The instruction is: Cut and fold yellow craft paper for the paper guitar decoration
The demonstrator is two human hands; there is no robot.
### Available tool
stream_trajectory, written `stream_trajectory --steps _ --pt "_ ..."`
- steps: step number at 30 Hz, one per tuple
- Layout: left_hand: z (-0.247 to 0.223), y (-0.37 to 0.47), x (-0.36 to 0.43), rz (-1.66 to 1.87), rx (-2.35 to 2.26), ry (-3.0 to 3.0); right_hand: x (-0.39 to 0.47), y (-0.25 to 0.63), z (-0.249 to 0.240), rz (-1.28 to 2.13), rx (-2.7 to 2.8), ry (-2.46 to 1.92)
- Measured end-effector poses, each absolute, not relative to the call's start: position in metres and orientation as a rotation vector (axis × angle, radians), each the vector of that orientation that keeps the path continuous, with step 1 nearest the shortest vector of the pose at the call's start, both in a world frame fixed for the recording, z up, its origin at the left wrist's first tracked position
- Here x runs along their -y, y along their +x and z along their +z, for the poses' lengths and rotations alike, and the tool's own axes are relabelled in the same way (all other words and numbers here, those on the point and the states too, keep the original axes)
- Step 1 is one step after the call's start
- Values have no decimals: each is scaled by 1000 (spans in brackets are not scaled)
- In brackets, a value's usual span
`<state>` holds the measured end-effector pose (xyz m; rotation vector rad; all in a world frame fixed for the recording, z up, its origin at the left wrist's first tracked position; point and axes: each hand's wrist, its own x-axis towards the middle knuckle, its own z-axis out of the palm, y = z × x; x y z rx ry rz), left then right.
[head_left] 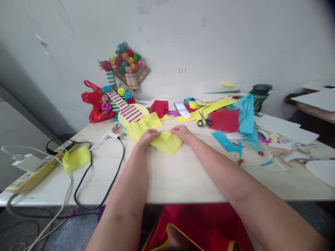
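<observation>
Both of my hands rest on a small yellow paper sheet (pixel 167 143) lying on the white table (pixel 178 177). My left hand (pixel 147 136) pinches its left edge with the fingers curled. Its right edge is gripped by my right hand (pixel 182 132). The sheet looks partly folded and creased. More yellow paper (pixel 142 126) lies just behind it.
Scissors (pixel 204 121) lie behind, among red (pixel 224 120), blue (pixel 246 113) and yellow scraps. A paper guitar (pixel 128 112), a flower craft (pixel 127 64) and a red bag (pixel 94 104) stand at the back left. A glue gun (pixel 112 131), black cable (pixel 104 177) and power strip (pixel 39 167) occupy the left side.
</observation>
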<state>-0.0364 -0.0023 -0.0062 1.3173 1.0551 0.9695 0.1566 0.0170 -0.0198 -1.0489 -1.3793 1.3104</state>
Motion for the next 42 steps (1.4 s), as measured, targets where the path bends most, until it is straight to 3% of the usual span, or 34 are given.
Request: stream_trajectory --steps 19,31,42 --pt "5 -27 3 931 -1275 1696 -12 155 -14 1443 1345 -958" --pt "3 -28 1 961 -1296 1707 -16 153 -16 1188 1456 -1032" --pt "9 -24 3 1027 -1252 1714 -13 152 -12 1396 1299 -894"
